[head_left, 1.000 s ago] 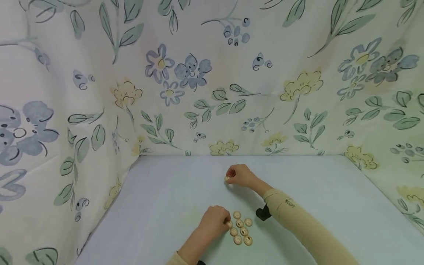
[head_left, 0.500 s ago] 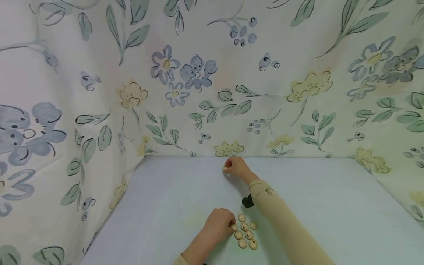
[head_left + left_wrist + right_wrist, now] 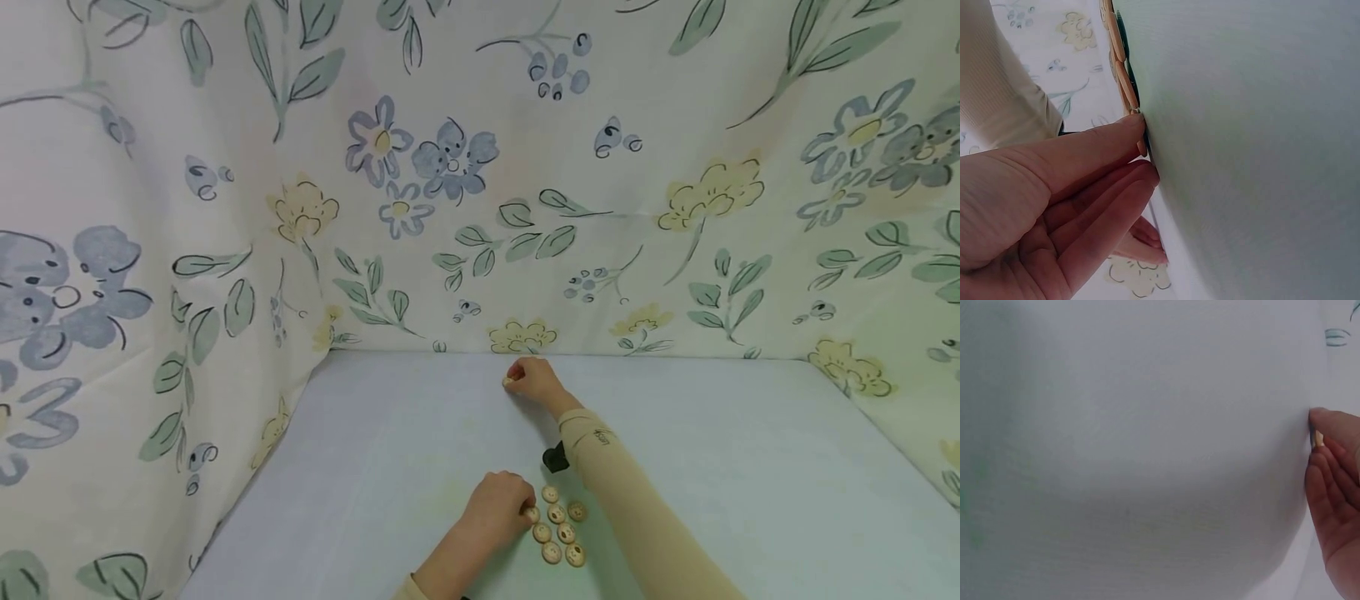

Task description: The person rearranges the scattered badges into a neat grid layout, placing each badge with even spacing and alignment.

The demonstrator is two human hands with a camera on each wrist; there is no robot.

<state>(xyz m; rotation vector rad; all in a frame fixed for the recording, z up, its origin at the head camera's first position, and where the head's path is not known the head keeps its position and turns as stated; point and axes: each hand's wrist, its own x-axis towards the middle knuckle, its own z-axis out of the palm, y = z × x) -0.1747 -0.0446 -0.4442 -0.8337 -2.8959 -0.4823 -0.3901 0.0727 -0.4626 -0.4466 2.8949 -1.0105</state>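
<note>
Small round wooden discs (image 3: 566, 533) with dark markings lie in a close cluster on the table near me. My left hand (image 3: 489, 510) is at the cluster's left side and pinches one disc (image 3: 532, 515) at its edge. In the left wrist view, the thumb of the left hand (image 3: 1054, 212) lies against that disc (image 3: 1142, 147), level with the tabletop. Far back on the table, my right hand (image 3: 538, 383) holds another disc (image 3: 508, 382) between thumb and fingers. The right wrist view shows the right hand (image 3: 1338, 494) low at the surface, its disc (image 3: 1318, 439) mostly hidden.
A pale table (image 3: 375, 450) stretches back to a floral cloth (image 3: 525, 250), which also hangs on both sides. A black piece (image 3: 555, 457) sits under the right forearm (image 3: 630, 492), which passes just right of the disc cluster.
My right hand has moved farther back on the table with its disc, then stayed nearly still. The head view has shifted slightly. My left hand keeps its place at the cluster.
</note>
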